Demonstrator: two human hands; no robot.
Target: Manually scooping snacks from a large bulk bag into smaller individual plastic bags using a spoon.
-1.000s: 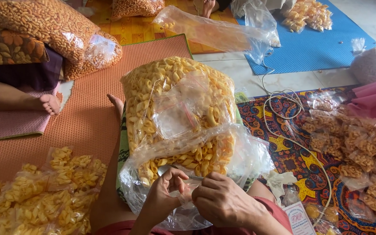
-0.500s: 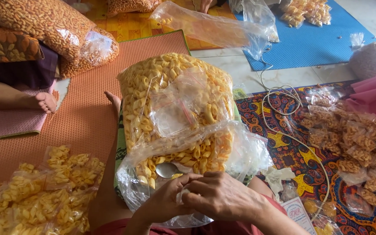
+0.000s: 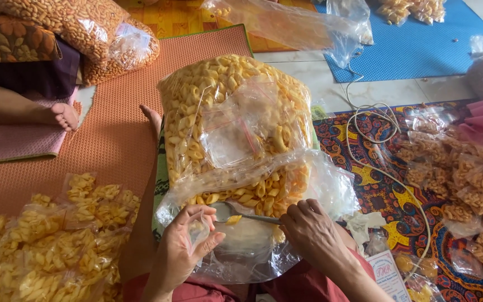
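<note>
Home floor used as a small snack-packing spot, not a factory or shop. Evidence: work happens at floor level on pale tiles (image 3: 331, 84) covered by household mats: an orange woven mat (image 3: 113, 128) centre-left, a blue mat (image 3: 420, 47) upper right, a patterned multicolour rug (image 3: 387, 196) at right. A floral brown cushion (image 3: 9, 39) sits upper left, with another person's bare foot (image 3: 62, 116) resting just below it. Bulk clear bags of yellow shell-shaped crackers (image 3: 230, 123) fill the centre; small filled packets (image 3: 46, 240) pile up lower left, darker snack packets (image 3: 465, 184) at right. No benches, machines or shelving visible.
</note>
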